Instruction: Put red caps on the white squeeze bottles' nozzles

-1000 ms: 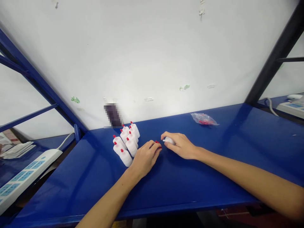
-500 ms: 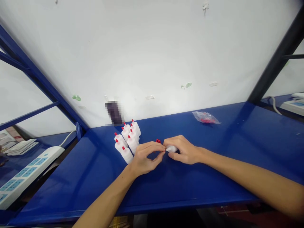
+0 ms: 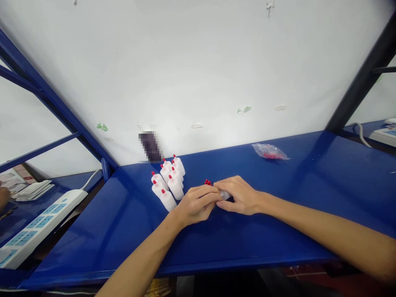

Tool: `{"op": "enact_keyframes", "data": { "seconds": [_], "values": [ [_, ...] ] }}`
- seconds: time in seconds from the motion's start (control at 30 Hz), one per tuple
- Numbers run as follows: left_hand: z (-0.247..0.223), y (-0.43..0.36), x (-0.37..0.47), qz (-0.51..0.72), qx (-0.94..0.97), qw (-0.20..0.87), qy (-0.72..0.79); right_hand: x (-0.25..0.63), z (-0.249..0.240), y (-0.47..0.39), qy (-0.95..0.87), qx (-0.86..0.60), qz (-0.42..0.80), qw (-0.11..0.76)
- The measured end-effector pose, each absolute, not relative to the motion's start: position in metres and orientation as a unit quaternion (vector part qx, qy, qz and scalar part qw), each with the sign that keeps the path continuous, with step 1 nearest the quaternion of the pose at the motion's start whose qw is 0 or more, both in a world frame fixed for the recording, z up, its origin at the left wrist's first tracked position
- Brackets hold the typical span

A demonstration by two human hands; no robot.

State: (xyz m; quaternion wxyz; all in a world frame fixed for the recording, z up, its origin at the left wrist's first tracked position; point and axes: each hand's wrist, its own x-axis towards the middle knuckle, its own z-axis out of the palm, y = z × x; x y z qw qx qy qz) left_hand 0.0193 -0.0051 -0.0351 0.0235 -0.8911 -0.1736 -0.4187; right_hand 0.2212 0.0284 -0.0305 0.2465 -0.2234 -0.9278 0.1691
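My right hand [image 3: 239,196] is closed around a small white squeeze bottle [image 3: 225,195], which lies on its side with the nozzle end toward the left. My left hand [image 3: 199,203] is closed at that nozzle end, its fingertips touching the right hand's fingers. Whatever is between the left fingers is hidden. Just behind the hands is a small pile of red caps [image 3: 207,182]. To the left of my left hand, several white bottles [image 3: 175,187] with red pointed caps stand upright in a group.
A clear plastic bag [image 3: 269,152] with red pieces lies at the back of the blue table [image 3: 278,235]. A white power strip [image 3: 40,225] runs along the left. At the far left edge, part of another person's hand [image 3: 3,197] shows near stacked papers [image 3: 34,190].
My left fingers have curled in from an open-looped pinch and moved right over the bottle's nozzle, hiding it. Another person's hand has come into view at the far left.
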Motion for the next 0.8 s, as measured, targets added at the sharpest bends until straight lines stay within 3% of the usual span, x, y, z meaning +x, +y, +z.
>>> {"op": "enact_keyframes", "data": {
  "seconds": [0.53,0.8],
  "values": [
    [-0.041,-0.006,0.024,-0.418,-0.878,0.067,-0.222,0.218,-0.040,0.025,-0.902,-0.226,0.227,0.291],
    [-0.001,-0.036,-0.008,-0.375,-0.855,0.240,-0.265,0.218,-0.039,0.033,-0.883,-0.185,0.250,0.351]
  ]
}}
